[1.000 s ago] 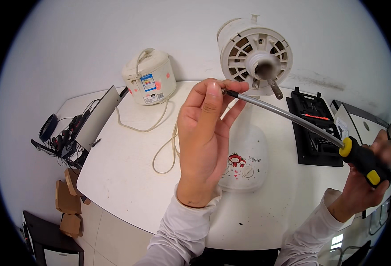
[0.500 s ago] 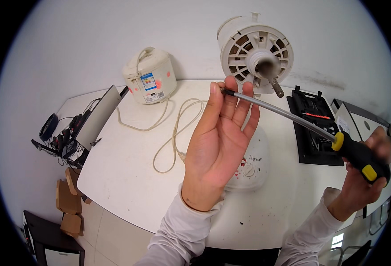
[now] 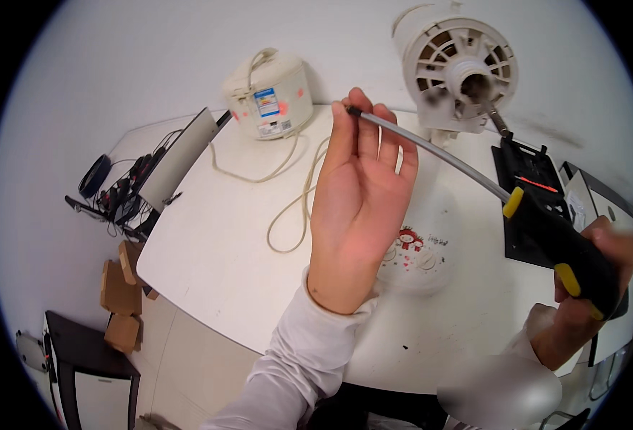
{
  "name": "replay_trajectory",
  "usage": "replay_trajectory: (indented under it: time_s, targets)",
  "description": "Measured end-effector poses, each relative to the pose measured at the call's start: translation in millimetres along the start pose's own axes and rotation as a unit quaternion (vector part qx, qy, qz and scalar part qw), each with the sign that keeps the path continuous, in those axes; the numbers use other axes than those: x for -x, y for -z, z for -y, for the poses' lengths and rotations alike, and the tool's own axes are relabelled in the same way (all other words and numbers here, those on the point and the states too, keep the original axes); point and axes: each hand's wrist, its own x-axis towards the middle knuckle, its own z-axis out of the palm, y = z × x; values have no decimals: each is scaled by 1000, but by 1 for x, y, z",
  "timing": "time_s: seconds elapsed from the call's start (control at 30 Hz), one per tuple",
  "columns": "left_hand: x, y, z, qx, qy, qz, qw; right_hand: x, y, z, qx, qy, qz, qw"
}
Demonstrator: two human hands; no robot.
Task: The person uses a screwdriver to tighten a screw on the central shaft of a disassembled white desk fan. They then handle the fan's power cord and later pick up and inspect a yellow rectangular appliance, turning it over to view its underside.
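A long screwdriver with a metal shank and a black and yellow handle slants across the view above the table. Its handle lies in my right hand, whose fingers are closed around it. My left hand has its palm turned up, thumb and index finger pinching the dark tip of the shank. A small brownish bit shows at that tip, too tiny to name. The other left fingers are loosely extended. Beneath my left hand, partly hidden, is a white rounded plastic thing with a red cartoon print.
A white rice cooker stands at the back left, its cord looped on the white table. Back right is a white round housing with slotted vents. Nearby lies an open black tool case. Cardboard boxes sit on the floor left.
My view has shifted, so the table objects sit further right and higher. The right-hand end of the screwdriver looks nearer and larger. Both hands keep their hold.
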Motion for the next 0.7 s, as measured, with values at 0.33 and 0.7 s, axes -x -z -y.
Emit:
replay_trajectory:
  time_s: [0.33, 0.7]
  targets:
    - [-8, 4, -12, 37, -12, 0, 999, -14, -11, 37, 96, 109, 138, 980]
    - [-10, 8, -17, 116, 39, 44, 991, -6, -34, 58, 171, 109, 38, 978]
